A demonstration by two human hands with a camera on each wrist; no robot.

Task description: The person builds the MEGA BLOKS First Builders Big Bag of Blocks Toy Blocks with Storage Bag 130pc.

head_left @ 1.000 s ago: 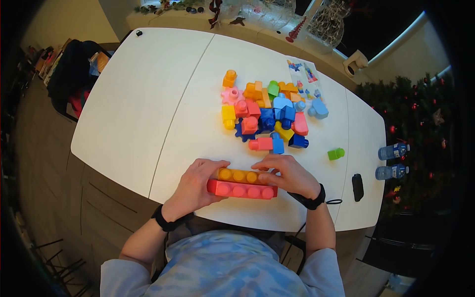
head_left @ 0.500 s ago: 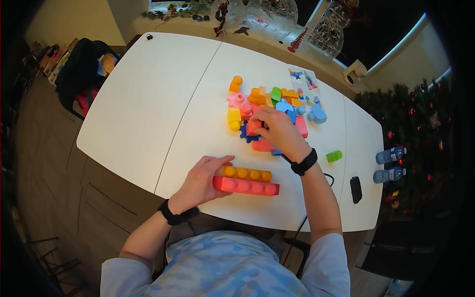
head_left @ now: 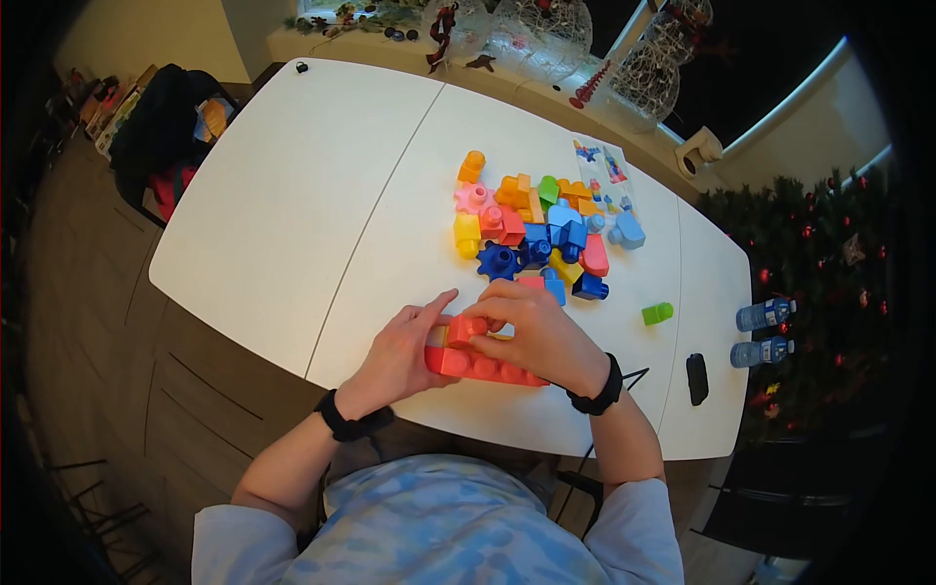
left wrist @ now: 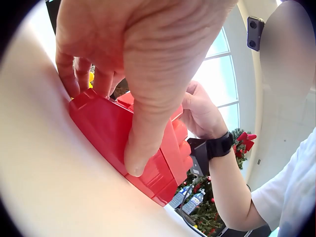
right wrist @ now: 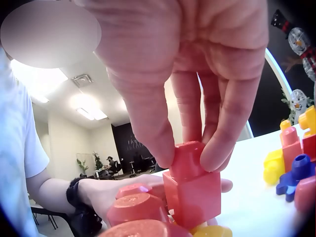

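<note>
My left hand (head_left: 392,356) grips the left end of two long bricks lying side by side, thumb on the near side and fingers along the far side. The nearer long brick (left wrist: 104,129) is red with a row of round studs. Behind it the orange long brick (right wrist: 213,231) is mostly covered by my hands in the head view. My right hand (head_left: 536,331) pinches a small red block (right wrist: 193,200) by its single stud. That block is upright over the orange brick's left part, its bottom right at the orange studs.
Beyond my hands a pile of coloured blocks, with a dark blue gear piece (head_left: 498,260), lies on the white table (head_left: 263,214). A green block (head_left: 657,313) sits apart to the right, near a black case (head_left: 696,379) and two water bottles (head_left: 763,315). A picture sheet (head_left: 604,161) lies behind.
My right hand went from the long bricks to the pile, took the small red block off the blue gear piece and brought it back over the orange brick. My left hand kept its grip.
</note>
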